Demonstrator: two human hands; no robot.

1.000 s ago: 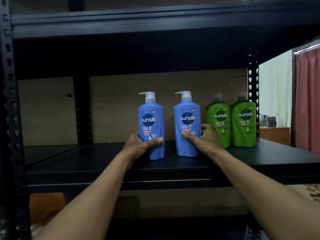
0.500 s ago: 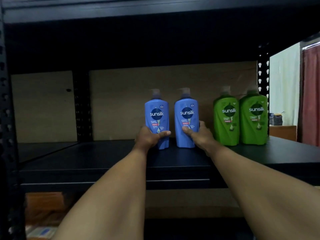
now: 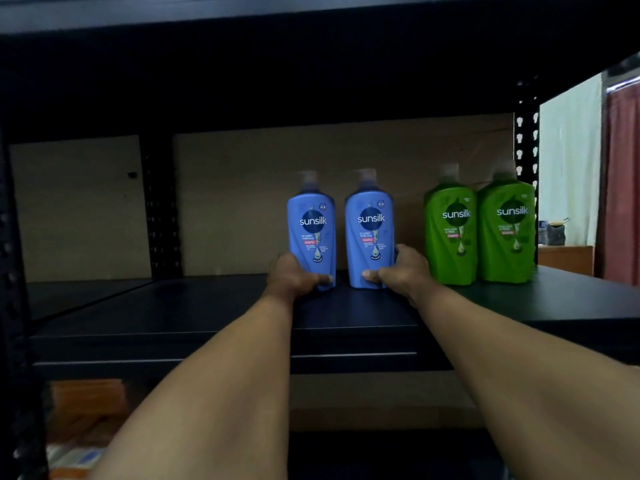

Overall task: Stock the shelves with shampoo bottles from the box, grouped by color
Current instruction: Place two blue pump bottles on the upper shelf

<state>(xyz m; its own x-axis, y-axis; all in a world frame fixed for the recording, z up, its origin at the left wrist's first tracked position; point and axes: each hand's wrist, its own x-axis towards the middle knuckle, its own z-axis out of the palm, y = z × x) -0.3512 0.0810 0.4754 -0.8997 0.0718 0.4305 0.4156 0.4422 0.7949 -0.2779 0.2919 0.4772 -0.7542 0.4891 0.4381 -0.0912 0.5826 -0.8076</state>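
Observation:
Two blue Sunsilk pump bottles stand upright side by side toward the back of the black shelf (image 3: 214, 306). My left hand (image 3: 292, 277) grips the base of the left blue bottle (image 3: 311, 230), thumb across its front. My right hand (image 3: 401, 268) grips the base of the right blue bottle (image 3: 370, 226). To their right, separated by a gap, two green Sunsilk bottles stand touching: one green bottle (image 3: 450, 233) nearer the blue pair and another green bottle (image 3: 507, 230) by the shelf's right post. The box is not in view.
A brown backboard (image 3: 242, 202) closes the shelf behind the bottles. The upper shelf (image 3: 311, 15) hangs low overhead. A perforated black post (image 3: 524, 140) stands at the right, another at the left edge. Left of the blue bottles the shelf surface is bare. Orange packaging (image 3: 86, 403) lies below.
Both hands have pushed the two blue bottles farther back on the shelf, toward the backboard, keeping hold of their bases. The green bottles stayed in place.

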